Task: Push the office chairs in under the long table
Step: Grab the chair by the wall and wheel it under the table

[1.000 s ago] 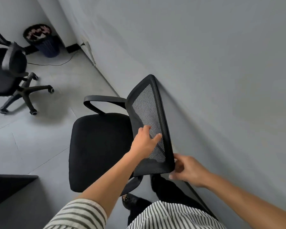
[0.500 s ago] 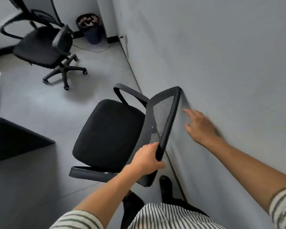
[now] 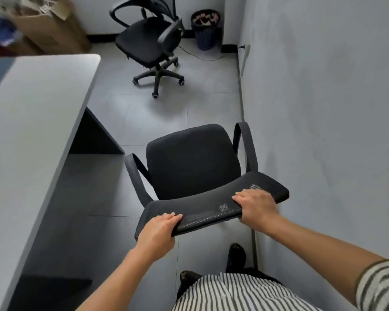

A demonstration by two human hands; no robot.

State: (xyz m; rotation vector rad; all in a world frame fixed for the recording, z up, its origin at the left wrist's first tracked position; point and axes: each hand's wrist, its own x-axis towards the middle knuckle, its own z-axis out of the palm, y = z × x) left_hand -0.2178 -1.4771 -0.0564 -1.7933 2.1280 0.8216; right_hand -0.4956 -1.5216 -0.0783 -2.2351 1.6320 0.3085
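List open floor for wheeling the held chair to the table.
Free: floor between the long table and held chair, and the patch between it and the far chair. Tight: right armrest near the wall. Left hand and right hand grip the backrest.

2 hands (image 3: 157,230) on chair backrest (image 3: 211,207)

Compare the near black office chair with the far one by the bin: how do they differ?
The near black mesh-backed office chair is gripped at its backrest top by the left hand and right hand; the far black office chair stands untouched. The far one's wheeled base shows; the near one's is hidden. Both have armrests, neither is under the long grey table.
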